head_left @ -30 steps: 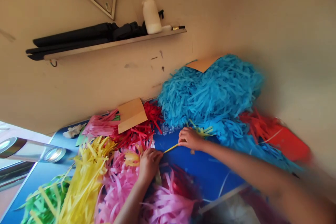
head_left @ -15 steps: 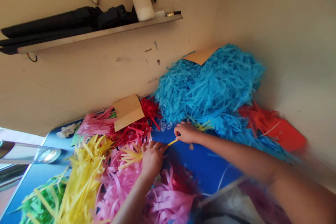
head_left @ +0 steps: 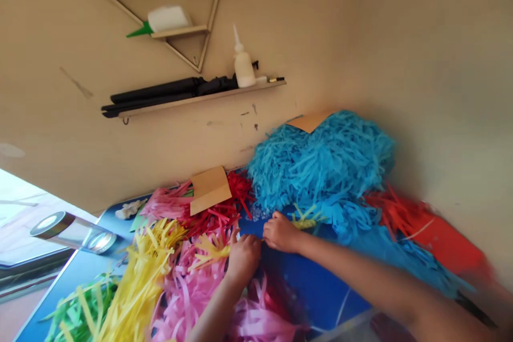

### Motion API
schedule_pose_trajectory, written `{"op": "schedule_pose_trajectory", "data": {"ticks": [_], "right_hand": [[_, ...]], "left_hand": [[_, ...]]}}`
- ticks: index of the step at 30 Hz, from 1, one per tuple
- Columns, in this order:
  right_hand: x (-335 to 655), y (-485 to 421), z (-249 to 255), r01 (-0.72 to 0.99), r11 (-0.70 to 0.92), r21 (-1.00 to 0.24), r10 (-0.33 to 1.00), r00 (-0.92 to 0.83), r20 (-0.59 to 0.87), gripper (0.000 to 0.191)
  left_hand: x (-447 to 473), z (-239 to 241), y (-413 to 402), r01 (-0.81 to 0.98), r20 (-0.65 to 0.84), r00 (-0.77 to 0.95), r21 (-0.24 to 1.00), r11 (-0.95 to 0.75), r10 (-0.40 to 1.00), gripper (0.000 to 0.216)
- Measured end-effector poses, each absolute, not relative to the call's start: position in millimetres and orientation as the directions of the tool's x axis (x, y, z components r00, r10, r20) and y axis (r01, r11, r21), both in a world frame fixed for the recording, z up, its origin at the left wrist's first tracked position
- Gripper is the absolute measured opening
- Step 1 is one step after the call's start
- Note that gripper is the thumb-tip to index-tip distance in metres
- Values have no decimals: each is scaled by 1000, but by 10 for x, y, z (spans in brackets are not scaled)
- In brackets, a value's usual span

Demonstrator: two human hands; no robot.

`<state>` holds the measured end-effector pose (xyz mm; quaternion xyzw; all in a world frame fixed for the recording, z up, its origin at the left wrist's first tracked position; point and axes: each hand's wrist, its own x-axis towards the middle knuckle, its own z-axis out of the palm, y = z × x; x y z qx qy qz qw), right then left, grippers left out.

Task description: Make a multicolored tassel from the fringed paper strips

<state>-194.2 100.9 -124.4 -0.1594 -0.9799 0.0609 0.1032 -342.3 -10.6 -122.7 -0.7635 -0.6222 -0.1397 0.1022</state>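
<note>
My left hand [head_left: 242, 255] and my right hand [head_left: 280, 232] are close together over the blue table [head_left: 312, 278], fingers curled and nearly touching. A fringed yellow paper piece [head_left: 210, 248] lies against my left hand's fingers. What my right hand's fingers pinch is hidden. Just behind my right hand is a small yellow scrap [head_left: 303, 218] at the foot of a big blue fringed paper heap [head_left: 320, 165]. Pink fringe [head_left: 188, 288] lies under my left forearm.
Yellow fringe [head_left: 138, 283], green fringe [head_left: 76, 315] and red fringe [head_left: 218, 212] with a brown card [head_left: 209, 188] cover the table's left. Red-orange paper [head_left: 425, 230] lies right. A wall shelf [head_left: 200, 97] bears a glue bottle [head_left: 243, 67]. A shiny tape roll [head_left: 68, 230] lies left.
My hands have drawn together, and the yellow strip that stretched between them no longer shows. The camera has tilted up, showing more wall and an upper shelf.
</note>
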Motion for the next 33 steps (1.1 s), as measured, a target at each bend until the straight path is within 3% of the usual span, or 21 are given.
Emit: {"op": "schedule_pose_trajectory", "data": {"ticks": [8,10,12,14,15,18,21,23,28,33], "right_hand": [[-1902,757,-874,434,830,-351,524,-824,218,15],[-1830,703,-690,415,785,-460,552,-806,215,19],[-1752,664,-501,336,620,-708,582,-803,129,23],[-1694,641,-348,203,262,-944,543,-839,-30,28],[-1678,630,-296,144,64,-988,501,-861,-93,29],[-1676,562,-252,13,-299,-954,460,-874,-155,33],[-1707,439,-328,-71,-426,-902,498,-851,-168,37],[-1721,364,-394,-115,-536,-836,462,-869,-176,41],[-1691,300,-419,-111,-734,-670,277,-950,-146,47],[-1636,276,-321,-114,-758,-642,312,-928,-203,38]], "left_hand": [[-3544,-968,-214,970,518,202,10,-242,831,16],[-3529,-746,-296,954,588,240,4,-299,772,13],[-3478,-489,-394,926,665,291,-16,-377,687,11],[-3402,-264,-482,903,711,325,-36,-429,624,12],[-3361,-183,-516,895,725,327,-33,-444,606,13],[-3243,-96,-588,897,764,246,53,-438,597,14],[-3167,-159,-635,901,784,102,189,-391,613,13],[-3151,-194,-659,903,786,71,210,-374,614,12],[-3217,-123,-686,905,738,237,69,-419,632,15],[-3273,-52,-703,900,699,338,-44,-433,630,17]]}}
